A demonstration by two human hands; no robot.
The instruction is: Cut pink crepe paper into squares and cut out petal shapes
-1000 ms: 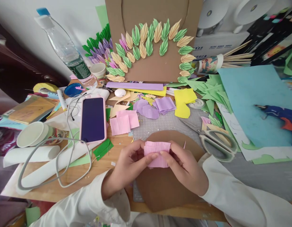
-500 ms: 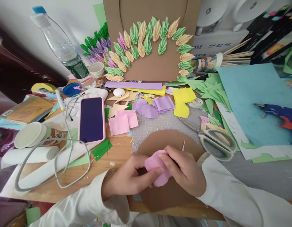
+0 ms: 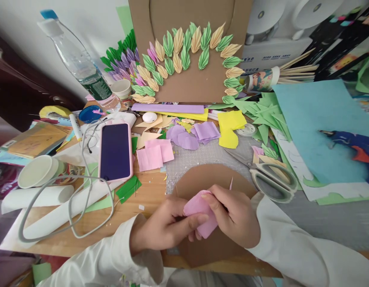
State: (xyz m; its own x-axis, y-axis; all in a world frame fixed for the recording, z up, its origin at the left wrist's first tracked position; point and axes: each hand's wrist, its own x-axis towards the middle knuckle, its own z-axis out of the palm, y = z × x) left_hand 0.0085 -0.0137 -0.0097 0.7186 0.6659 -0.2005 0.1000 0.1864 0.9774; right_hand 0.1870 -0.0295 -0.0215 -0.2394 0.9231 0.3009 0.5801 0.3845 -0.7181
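Both hands pinch one piece of pink crepe paper (image 3: 201, 212), curled and rounded, low in the middle of the view. My left hand (image 3: 168, 227) grips its left side with thumb on top. My right hand (image 3: 235, 217) holds its right side, fingers closed on it. They hover over a brown cardboard disc (image 3: 202, 179) lying on a grey cutting mat (image 3: 199, 157). More pink paper squares (image 3: 154, 154) lie just above left. Grey scissors (image 3: 269, 179) rest to the right of my right hand.
A phone in a pink case (image 3: 115, 150), white cable (image 3: 67, 207), paper cups (image 3: 38, 170), rolled white paper (image 3: 32, 197) and a water bottle (image 3: 77, 59) crowd the left. A cardboard panel with folded paper leaves (image 3: 187, 52) stands behind. Blue paper (image 3: 316, 119) and a glue gun (image 3: 354, 145) lie right.
The pink paper was a flat rectangle held up between both hands; it is now curled and rounded, held lower and slightly rotated. Both hands have drawn closer together.
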